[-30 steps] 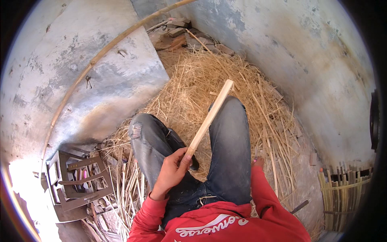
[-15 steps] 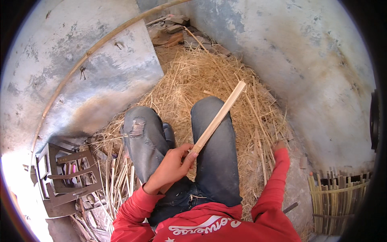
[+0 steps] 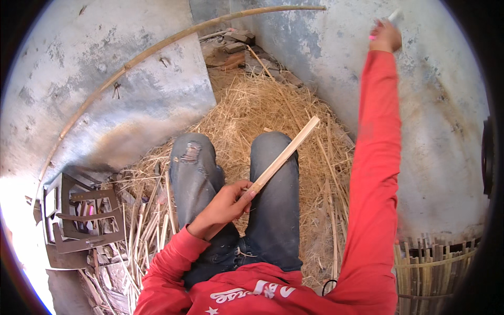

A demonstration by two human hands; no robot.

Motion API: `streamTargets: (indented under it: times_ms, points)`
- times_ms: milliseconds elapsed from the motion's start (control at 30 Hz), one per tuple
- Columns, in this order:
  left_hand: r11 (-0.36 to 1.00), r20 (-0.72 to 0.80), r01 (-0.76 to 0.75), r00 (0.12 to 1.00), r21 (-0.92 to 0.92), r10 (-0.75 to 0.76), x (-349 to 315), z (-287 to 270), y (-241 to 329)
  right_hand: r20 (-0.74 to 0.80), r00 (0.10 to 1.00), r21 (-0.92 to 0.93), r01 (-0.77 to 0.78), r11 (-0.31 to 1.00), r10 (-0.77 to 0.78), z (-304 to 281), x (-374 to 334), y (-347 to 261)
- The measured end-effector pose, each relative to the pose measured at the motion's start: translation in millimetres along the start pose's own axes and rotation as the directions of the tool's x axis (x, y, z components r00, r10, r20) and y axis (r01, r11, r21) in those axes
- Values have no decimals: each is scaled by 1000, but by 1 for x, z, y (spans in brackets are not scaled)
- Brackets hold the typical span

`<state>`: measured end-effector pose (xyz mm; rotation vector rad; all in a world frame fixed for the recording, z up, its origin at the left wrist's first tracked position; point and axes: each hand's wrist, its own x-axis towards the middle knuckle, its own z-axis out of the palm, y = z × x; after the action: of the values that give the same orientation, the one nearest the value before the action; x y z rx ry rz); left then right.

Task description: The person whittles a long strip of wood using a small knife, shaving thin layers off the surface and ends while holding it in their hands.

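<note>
My left hand [image 3: 227,202] grips the near end of a flat pale wooden stick [image 3: 286,155] that lies slanted across my right thigh, its far end pointing up and right over the straw. My right hand [image 3: 385,35] is stretched far out and up toward the grey wall, closed around a small pale object with a pink part [image 3: 391,18]; what it is I cannot make out. I sit on the ground with both knees, in dark jeans, drawn up in front of me.
A heap of straw [image 3: 262,105] fills the corner ahead. A long bent bamboo pole [image 3: 157,47] leans along the left wall. A metal frame stand [image 3: 79,215] with small tools is at lower left. A woven bamboo basket [image 3: 436,268] stands at lower right. Rubble [image 3: 231,44] lies at the back.
My right arm has swung up from beside my hip to the wall at upper right, now holding a small object. The left hand still holds the stick in much the same place.
</note>
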<state>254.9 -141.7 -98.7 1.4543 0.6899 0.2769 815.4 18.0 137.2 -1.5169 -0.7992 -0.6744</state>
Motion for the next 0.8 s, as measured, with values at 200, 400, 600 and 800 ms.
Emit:
streamTargets:
  times_ms: [200, 400, 600, 800]
  points:
    - [985, 26, 43, 999, -165, -39, 0, -19, 0, 572, 758, 297, 166, 940, -314, -68, -242, -179]
    - [999, -21, -27, 999, 25, 28, 19, -11, -4, 884, 446, 152, 6, 988, -138, -167, -356, -156]
    - [995, -32, -96, 995, 24, 97, 26, -11, -18, 915, 385, 44, 201, 979, -120, -193, -400, -130]
    - [954, -120, -184, 969, 235, 217, 26, -7, -19, 856, 481, -11, 383, 924, -189, -165, -390, -88]
